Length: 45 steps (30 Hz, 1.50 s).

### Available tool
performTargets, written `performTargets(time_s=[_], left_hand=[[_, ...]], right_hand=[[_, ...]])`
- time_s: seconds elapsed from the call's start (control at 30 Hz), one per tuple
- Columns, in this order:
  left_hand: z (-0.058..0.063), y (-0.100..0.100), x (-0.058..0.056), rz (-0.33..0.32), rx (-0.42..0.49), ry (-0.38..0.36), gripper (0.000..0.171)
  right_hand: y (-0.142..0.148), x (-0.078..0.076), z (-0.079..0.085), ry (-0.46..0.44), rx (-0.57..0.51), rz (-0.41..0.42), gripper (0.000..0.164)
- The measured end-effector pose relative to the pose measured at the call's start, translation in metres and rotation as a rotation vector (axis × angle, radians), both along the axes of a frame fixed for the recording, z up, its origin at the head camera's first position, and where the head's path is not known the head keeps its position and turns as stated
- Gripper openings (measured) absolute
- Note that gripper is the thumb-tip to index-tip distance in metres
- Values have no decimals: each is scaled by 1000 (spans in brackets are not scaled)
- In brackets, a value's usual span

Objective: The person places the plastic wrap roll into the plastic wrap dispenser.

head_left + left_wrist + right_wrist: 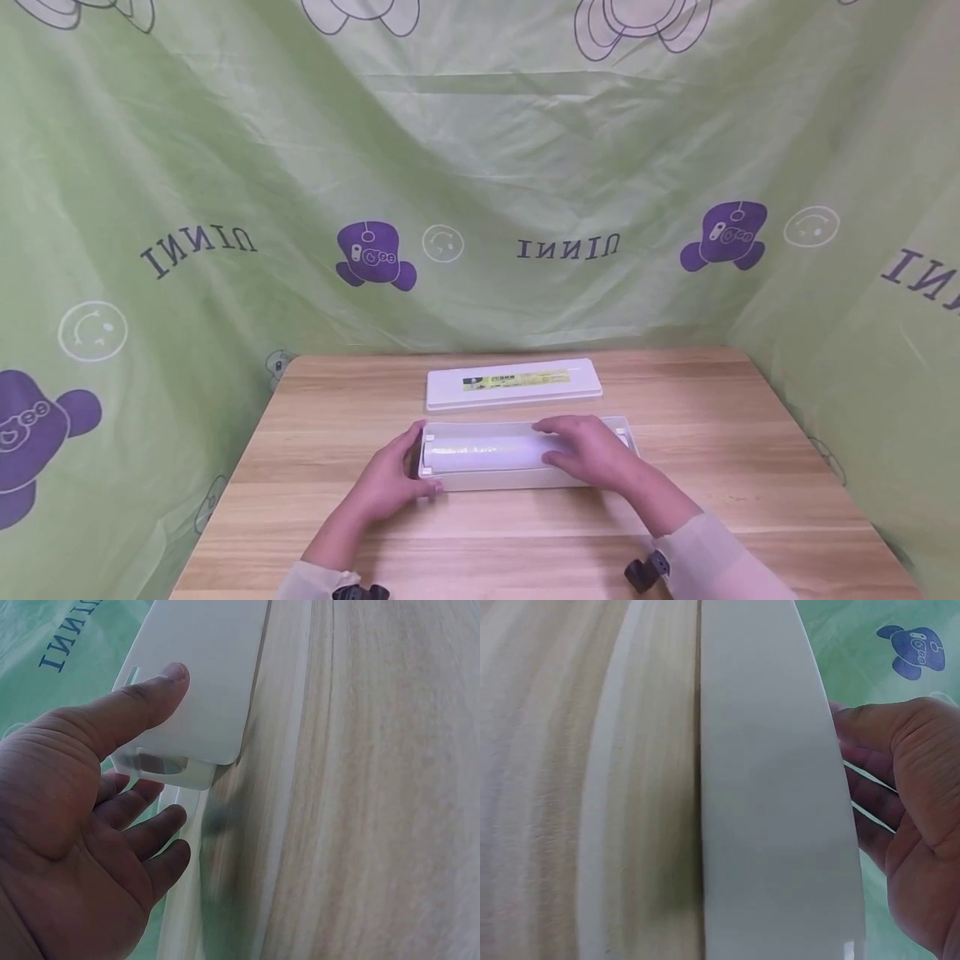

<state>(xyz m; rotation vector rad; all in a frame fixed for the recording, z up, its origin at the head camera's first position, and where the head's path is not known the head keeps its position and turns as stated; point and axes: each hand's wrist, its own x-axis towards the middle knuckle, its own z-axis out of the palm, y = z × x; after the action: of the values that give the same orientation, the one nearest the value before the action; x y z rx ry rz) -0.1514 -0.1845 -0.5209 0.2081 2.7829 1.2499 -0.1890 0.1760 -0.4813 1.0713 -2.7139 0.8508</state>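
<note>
A long white plastic box (517,479) lies across the table, its top off, with a roll of clear plastic film (480,455) inside. My left hand (388,481) grips the box's left end; in the left wrist view its thumb presses the front wall and the fingers (154,832) bend around the end. My right hand (588,450) reaches over the right part of the box, thumb over the roll and index finger at the back rim, the two spread apart. In the right wrist view, the front wall (776,787) hides the right fingertips.
Behind the box lies its white lid (517,398) with a yellow-green label (517,380). The wooden table (315,450) is enclosed by a green patterned cloth (480,167) at the back and sides.
</note>
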Motion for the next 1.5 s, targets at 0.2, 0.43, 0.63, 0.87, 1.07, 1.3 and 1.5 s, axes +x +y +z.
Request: performTargets(time_s=[0.2,0.43,0.63,0.87,1.07,1.3,1.5], left_hand=[[0,-1,0,2,9,-2,113],[0,-1,0,-1,7,3,114],[-1,-1,0,3,7,-1,114],[-3,-1,-1,7,9,-10,114],[-2,-1,-1,0,28,-9,114],[-1,-1,-1,-4,28,-12,114],[1,0,0,0,38,-20,114]], right_hand=[[8,5,-6,21,-38,-43,42],[14,8,-8,51,-70,-57,42],[19,10,-8,12,-63,-96,42],[23,11,-9,44,-83,-102,43],[27,12,-10,45,-88,-118,45],[30,15,-10,3,-81,-142,49],[33,15,-10,3,-85,-150,52]])
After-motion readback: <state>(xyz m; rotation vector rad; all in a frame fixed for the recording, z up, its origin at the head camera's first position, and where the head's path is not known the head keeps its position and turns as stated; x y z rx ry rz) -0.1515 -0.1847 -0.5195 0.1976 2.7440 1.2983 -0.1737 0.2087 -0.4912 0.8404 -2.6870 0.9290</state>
